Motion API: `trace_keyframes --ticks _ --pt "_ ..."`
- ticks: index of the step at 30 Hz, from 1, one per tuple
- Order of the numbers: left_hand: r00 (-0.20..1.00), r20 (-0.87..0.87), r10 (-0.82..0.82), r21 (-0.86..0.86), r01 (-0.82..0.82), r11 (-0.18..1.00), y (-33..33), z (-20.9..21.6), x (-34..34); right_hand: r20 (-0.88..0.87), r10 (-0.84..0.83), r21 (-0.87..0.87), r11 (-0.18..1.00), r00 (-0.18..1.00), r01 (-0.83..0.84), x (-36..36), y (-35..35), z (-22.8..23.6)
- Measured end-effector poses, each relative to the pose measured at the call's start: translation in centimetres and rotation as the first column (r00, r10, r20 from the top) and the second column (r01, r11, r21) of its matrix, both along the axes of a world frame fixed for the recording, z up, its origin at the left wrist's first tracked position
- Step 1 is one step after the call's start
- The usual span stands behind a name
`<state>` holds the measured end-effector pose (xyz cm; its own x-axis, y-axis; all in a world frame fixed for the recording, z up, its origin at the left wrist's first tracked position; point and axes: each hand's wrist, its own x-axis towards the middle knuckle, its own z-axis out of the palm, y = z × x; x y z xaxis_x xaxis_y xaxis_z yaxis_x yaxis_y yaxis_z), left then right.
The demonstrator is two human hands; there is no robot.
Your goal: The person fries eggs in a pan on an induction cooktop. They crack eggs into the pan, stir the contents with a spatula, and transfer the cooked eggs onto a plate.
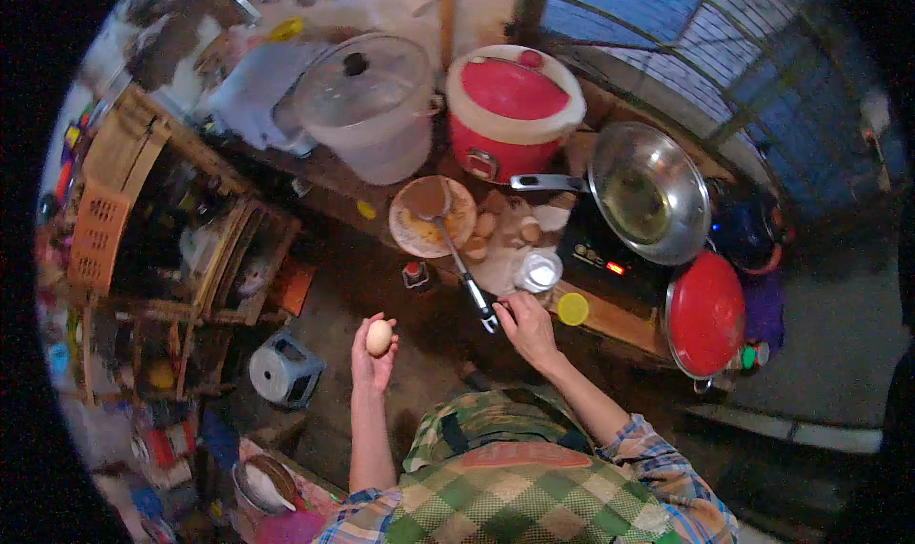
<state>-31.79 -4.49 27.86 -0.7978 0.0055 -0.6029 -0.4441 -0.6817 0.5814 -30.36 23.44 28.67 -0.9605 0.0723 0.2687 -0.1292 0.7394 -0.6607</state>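
In my left hand (373, 358), held palm up over the floor, lies a pale brown egg (378, 337) with my fingers round it. My right hand (527, 330) is at the counter's front edge, its fingers curled beside the handle of a spatula (465, 275); whether anything is between them is hidden. The spatula's blade rests on a patterned plate (405, 243) and its handle juts over the edge. Several more eggs (485, 225) lie right of the plate. A steel wok (681, 187) with yellowish liquid in its bottom sits on a black induction cooker (586, 256).
By my right hand are a whitish jar (538, 272) and a yellow lid (573, 309). A red pan lid (707, 315) leans right of the cooker. Behind stand a red-and-white rice cooker (510, 115) and a lidded translucent pot (376, 134). A stool (276, 368) is at left.
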Motion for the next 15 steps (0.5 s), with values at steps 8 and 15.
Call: trace_keyframes --ticks 8,15 --pt "0.996 -0.010 0.093 0.083 -0.092 0.992 -1.2 0.3 2.4 0.404 0.071 -0.381 0.919 0.912 0.097 -5.7 -4.1 -8.4" --pt "0.994 -0.011 0.107 0.128 -0.104 0.986 -1.4 -0.6 2.7 0.338 0.118 -0.479 0.876 0.934 0.062 -0.8 -1.3 -1.6"
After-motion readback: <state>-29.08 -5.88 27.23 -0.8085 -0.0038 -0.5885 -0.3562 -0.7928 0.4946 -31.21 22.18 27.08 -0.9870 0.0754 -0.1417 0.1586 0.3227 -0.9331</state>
